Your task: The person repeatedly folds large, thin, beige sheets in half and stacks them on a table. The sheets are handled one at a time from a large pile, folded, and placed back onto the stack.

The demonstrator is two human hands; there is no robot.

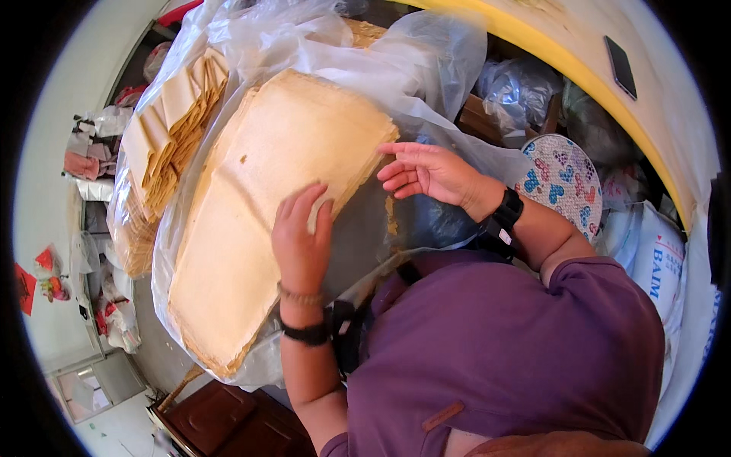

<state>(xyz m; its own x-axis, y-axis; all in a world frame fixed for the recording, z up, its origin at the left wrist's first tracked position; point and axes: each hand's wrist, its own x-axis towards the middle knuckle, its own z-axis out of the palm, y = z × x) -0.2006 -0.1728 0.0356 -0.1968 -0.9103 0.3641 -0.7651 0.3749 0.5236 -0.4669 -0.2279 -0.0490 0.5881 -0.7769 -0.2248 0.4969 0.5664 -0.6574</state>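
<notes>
In front of me lies a broad stack of thin, tan sheets (228, 223), flatbread or bean-curd skin by their look, with ragged edges and a crease across the middle. Clear plastic sheeting (365, 68) spreads under and around it. My left hand (302, 228) hovers over or rests lightly on the stack's near edge, thumb apart from the fingers and holding nothing. At the right corner of the stack, my right hand (420, 171) has its fingers spread, the index tip close to the sheet edges; contact cannot be made out. Both wrists wear black bands.
Folded tan sheets (171, 131) are piled in plastic at the left. A torn scrap (391, 216) lies near my right hand. Toward the right are a round heart-patterned seat (562, 183), a white printed sack (657, 257) and a phone (621, 67). A dark wooden cabinet (228, 420) stands below.
</notes>
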